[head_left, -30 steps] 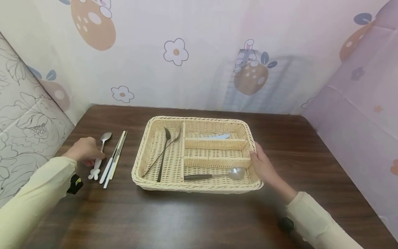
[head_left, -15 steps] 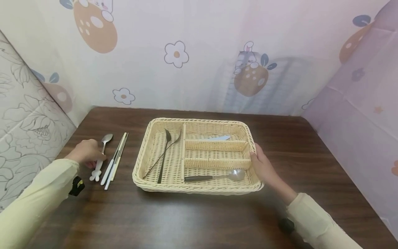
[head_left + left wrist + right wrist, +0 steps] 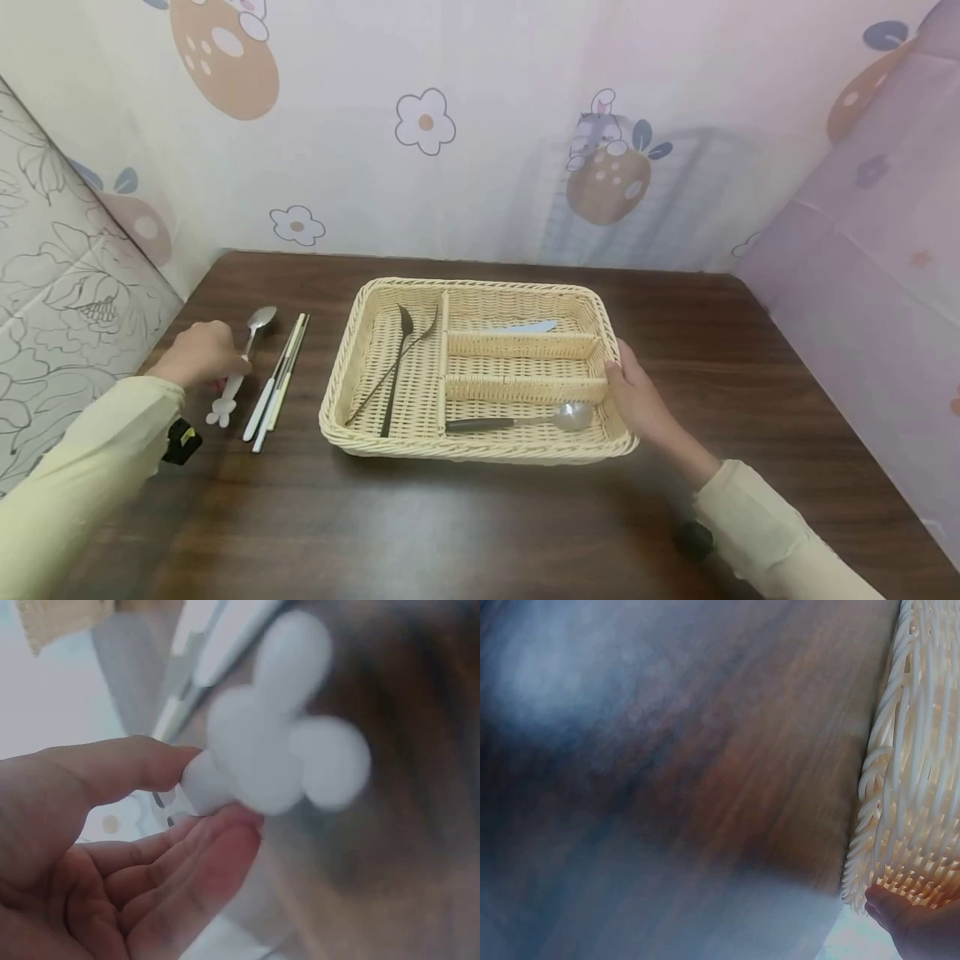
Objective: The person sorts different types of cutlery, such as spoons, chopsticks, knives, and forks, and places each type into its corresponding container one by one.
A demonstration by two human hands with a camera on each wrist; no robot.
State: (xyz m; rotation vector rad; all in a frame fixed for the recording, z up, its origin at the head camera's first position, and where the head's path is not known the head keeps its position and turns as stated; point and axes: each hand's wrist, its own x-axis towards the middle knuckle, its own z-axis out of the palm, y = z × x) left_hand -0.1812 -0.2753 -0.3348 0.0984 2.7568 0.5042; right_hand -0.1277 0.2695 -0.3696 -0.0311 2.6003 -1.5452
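Note:
At the left of the table, my left hand pinches a spoon by its white handle, whose bunny-shaped end fills the middle of the left wrist view. Thumb and fingers lie on either side of the handle. My right hand holds the right end of a cream woven basket, thumb over the rim. In the basket's left compartment a dark fork and another dark utensil lie crossed. A dark-handled spoon lies in the front right compartment, and a pale knife blade shows in the back one.
Chopsticks and white-handled utensils lie side by side between my left hand and the basket. The middle right compartment shows bare weave. Patterned cloth hangs behind the dark wooden table and along both sides.
The spoon in my left hand has shifted slightly up, its bowl rising above the chopsticks' tips in the head view. My right hand keeps its hold on the basket.

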